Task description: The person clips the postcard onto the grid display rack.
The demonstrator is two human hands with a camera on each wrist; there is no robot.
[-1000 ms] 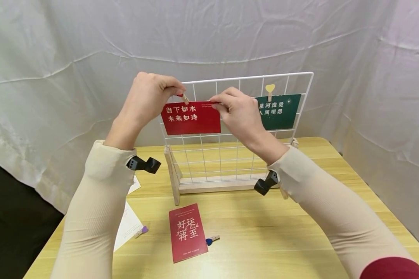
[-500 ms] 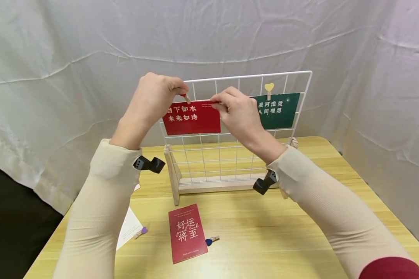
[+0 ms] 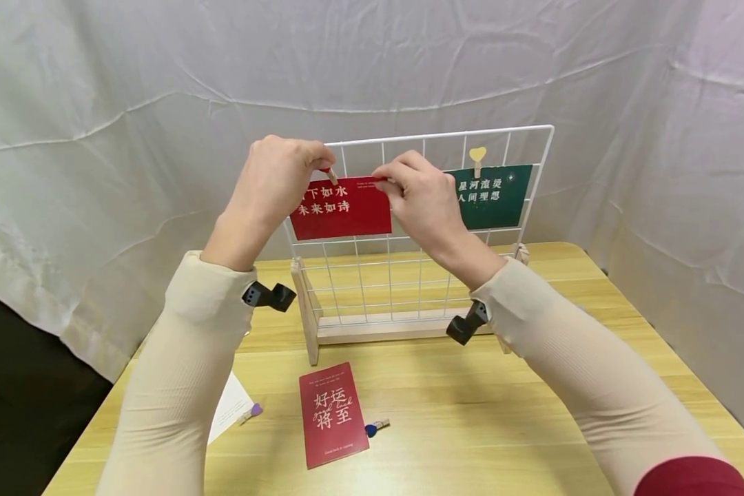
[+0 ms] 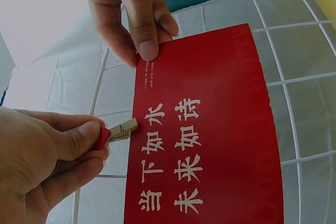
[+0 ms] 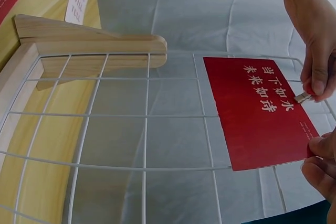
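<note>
My left hand [image 3: 269,186] pinches a small wooden clothespin [image 4: 124,128] by its red end. In the left wrist view the pin's tip meets the top edge of a red card [image 4: 210,114] with white characters; I cannot tell how far it grips the card. My right hand [image 3: 426,203] pinches the same card at its upper right corner, thumb in front. The card lies against the front of a white wire grid [image 3: 434,136], upper left. To its right hangs a dark green card [image 3: 502,200] under a yellow heart clothespin [image 3: 477,157], partly behind my right hand.
Wooden feet and a base bar [image 3: 384,333] carry the grid on the table. In front lie a darker red card [image 3: 333,437], a blue heart clothespin [image 3: 377,427], a purple heart clothespin [image 3: 251,413] and a white card [image 3: 228,410] partly under my left arm.
My left hand has shifted slightly right along the red card's top edge with the clothespin, now covering its first character. My right hand has stayed nearly still at the corner.
</note>
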